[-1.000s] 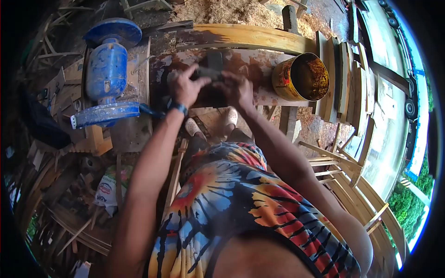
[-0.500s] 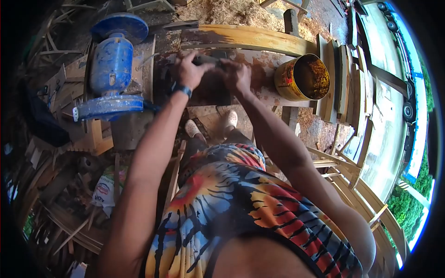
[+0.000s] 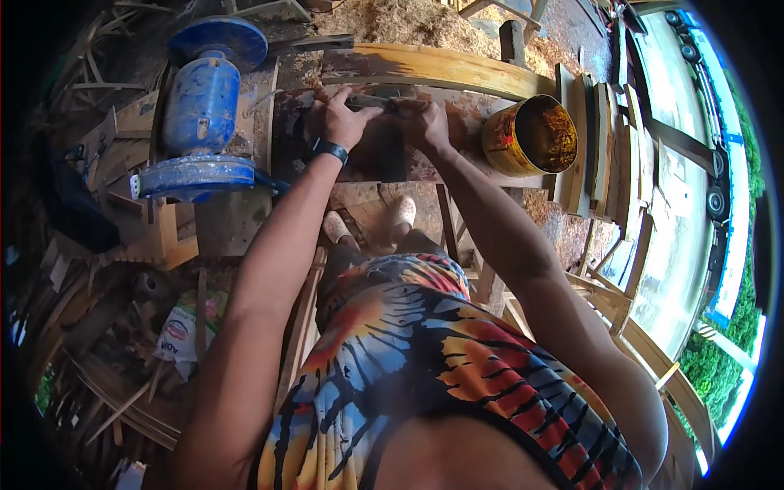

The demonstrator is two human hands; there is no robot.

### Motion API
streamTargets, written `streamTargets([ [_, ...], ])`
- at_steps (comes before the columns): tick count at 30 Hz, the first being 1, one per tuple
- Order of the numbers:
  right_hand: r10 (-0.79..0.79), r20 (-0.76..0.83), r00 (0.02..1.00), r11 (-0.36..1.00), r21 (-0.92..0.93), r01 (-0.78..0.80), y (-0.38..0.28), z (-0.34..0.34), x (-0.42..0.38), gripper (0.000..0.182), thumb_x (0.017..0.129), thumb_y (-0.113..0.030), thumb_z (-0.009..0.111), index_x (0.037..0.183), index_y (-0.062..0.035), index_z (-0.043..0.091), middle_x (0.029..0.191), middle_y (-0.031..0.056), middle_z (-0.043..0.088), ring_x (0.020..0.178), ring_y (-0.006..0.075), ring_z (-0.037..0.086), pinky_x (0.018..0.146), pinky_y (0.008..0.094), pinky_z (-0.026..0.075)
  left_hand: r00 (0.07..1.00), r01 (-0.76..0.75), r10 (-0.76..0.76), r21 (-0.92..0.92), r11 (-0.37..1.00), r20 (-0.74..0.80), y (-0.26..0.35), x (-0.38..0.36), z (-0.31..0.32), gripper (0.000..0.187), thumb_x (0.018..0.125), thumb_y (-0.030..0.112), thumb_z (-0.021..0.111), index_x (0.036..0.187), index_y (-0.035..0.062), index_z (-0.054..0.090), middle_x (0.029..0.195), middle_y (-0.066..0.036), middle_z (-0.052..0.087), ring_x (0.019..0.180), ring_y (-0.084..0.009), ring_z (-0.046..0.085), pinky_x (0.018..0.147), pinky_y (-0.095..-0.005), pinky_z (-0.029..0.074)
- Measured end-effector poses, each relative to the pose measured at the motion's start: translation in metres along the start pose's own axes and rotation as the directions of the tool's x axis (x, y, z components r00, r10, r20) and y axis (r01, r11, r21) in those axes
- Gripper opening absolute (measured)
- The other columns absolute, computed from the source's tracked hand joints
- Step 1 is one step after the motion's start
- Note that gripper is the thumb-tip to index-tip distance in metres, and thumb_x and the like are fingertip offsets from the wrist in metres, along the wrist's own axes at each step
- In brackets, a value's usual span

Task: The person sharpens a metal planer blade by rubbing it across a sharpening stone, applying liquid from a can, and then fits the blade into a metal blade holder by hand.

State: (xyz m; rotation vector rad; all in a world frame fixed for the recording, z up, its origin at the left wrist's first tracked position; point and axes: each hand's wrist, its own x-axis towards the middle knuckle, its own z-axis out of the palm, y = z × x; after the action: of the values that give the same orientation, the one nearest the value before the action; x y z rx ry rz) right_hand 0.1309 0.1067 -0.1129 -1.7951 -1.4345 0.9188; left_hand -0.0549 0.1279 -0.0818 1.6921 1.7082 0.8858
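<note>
A narrow dark grey strip, perhaps a blade or a stone, spans the gap between my two hands above the workbench; its exact kind cannot be made out. My left hand, with a dark band on the wrist, is closed around its left end, thumb pointing right along it. Gripping the right end is my right hand, fingers curled and partly hidden. Below them lies the stained, wet-looking bench top, with a dark patch under the hands. To the right of my right hand stands a yellow, stained bucket.
On the left sits a blue bench grinder with large discs. A long wooden beam runs along the bench's far side, with sawdust beyond. Upright planks stand right of the bucket. A white bag lies lower left.
Both hands still hold the dark strip. My left hand has shifted slightly right, and the right hand appears slightly farther right; the whole view has moved a little too.
</note>
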Motion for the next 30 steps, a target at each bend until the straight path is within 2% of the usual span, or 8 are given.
streamTargets([
  [2, 0.011, 0.003, 1.000, 1.000, -0.007, -0.010, -0.001, -0.003, 0.001, 0.054, 0.069, -0.046, 0.088, 0.112, -0.0149, 0.078, 0.100, 0.0149, 0.076, 0.093, 0.0252, 0.075, 0.087, 0.0358, 0.057, 0.970, -0.169, 0.127, -0.197, 0.966, -0.210, -0.019, -0.011, 0.020, 0.074, 0.074, 0.042, 0.086, 0.130, 0.0004, 0.060, 0.122, -0.029, 0.064, 0.116, -0.0389, 0.061, 0.097, -0.0449, 0.049],
  [3, 0.011, 0.007, 1.000, 1.000, 0.001, -0.011, -0.004, -0.004, 0.003, 0.053, 0.069, -0.046, 0.087, 0.112, -0.0158, 0.078, 0.100, 0.0146, 0.076, 0.093, 0.0255, 0.075, 0.087, 0.0357, 0.057, 0.966, -0.109, 0.062, -0.178, 0.978, -0.250, -0.029, -0.027, 0.035, 0.075, 0.079, 0.031, 0.084, 0.135, -0.0057, 0.050, 0.131, -0.032, 0.058, 0.123, -0.0383, 0.057, 0.101, -0.0440, 0.047],
  [5, 0.029, 0.022, 0.999, 0.999, 0.015, -0.030, -0.005, -0.005, 0.002, 0.052, 0.070, -0.046, 0.087, 0.112, -0.0178, 0.078, 0.100, 0.0142, 0.076, 0.093, 0.0262, 0.075, 0.087, 0.0354, 0.057, 0.973, -0.003, -0.007, -0.043, 0.999, -0.232, 0.004, -0.078, 0.031, 0.066, 0.079, 0.033, 0.082, 0.125, -0.0034, 0.052, 0.118, -0.030, 0.064, 0.113, -0.0426, 0.061, 0.098, -0.0454, 0.048],
  [8, -0.065, -0.006, 0.998, 0.996, -0.058, 0.065, 0.003, -0.001, 0.005, 0.053, 0.069, -0.048, 0.086, 0.112, -0.0188, 0.078, 0.100, 0.0131, 0.076, 0.094, 0.0267, 0.075, 0.088, 0.0360, 0.057, 0.977, 0.060, -0.128, 0.361, 0.931, 0.169, 0.025, -0.118, 0.039, 0.063, 0.079, 0.049, 0.075, 0.112, 0.0004, 0.050, 0.106, -0.026, 0.066, 0.106, -0.0402, 0.062, 0.101, -0.0586, 0.036],
  [14, 0.000, 0.001, 1.000, 0.997, -0.074, 0.000, -0.003, -0.004, 0.002, 0.054, 0.066, -0.051, 0.086, 0.109, -0.0201, 0.079, 0.099, 0.0130, 0.076, 0.094, 0.0267, 0.075, 0.088, 0.0374, 0.057, 0.958, 0.120, -0.213, 0.407, 0.906, 0.192, 0.040, -0.125, 0.042, 0.061, 0.079, 0.045, 0.076, 0.111, 0.0001, 0.051, 0.091, -0.021, 0.069, 0.100, -0.0393, 0.065, 0.096, -0.0529, 0.038],
  [23, -0.036, 0.016, 0.999, 0.998, -0.050, 0.036, 0.000, -0.004, -0.030, 0.047, 0.069, -0.040, 0.087, 0.109, -0.0161, 0.079, 0.092, 0.0136, 0.077, 0.087, 0.0263, 0.076, 0.081, 0.0355, 0.058, 0.977, 0.044, -0.129, 0.435, 0.900, 0.168, 0.024, -0.157, 0.038, 0.062, 0.072, 0.043, 0.079, 0.108, -0.0009, 0.052, 0.080, -0.020, 0.068, 0.085, -0.0401, 0.067, 0.093, -0.0519, 0.040],
  [26, -0.142, -0.011, 0.990, 0.990, -0.016, 0.142, -0.002, -0.003, -0.034, 0.046, 0.070, -0.039, 0.087, 0.109, -0.0148, 0.079, 0.092, 0.0134, 0.077, 0.087, 0.0254, 0.076, 0.081, 0.0356, 0.058, 0.992, 0.007, -0.055, 0.385, 0.923, 0.114, 0.019, -0.161, 0.042, 0.056, 0.076, 0.042, 0.078, 0.102, -0.0012, 0.052, 0.075, -0.023, 0.068, 0.077, -0.0441, 0.067, 0.085, -0.0538, 0.043],
  [30, -0.110, 0.016, 0.994, 0.990, -0.081, 0.111, -0.011, -0.011, -0.038, 0.046, 0.071, -0.038, 0.086, 0.110, -0.0145, 0.078, 0.091, 0.0135, 0.077, 0.086, 0.0245, 0.076, 0.079, 0.0357, 0.058, 0.996, -0.092, 0.087, 0.268, 0.959, 0.034, 0.001, -0.143, 0.025, 0.057, 0.076, 0.038, 0.081, 0.109, -0.0008, 0.056, 0.093, -0.024, 0.069, 0.088, -0.0445, 0.065, 0.089, -0.0530, 0.044],
])
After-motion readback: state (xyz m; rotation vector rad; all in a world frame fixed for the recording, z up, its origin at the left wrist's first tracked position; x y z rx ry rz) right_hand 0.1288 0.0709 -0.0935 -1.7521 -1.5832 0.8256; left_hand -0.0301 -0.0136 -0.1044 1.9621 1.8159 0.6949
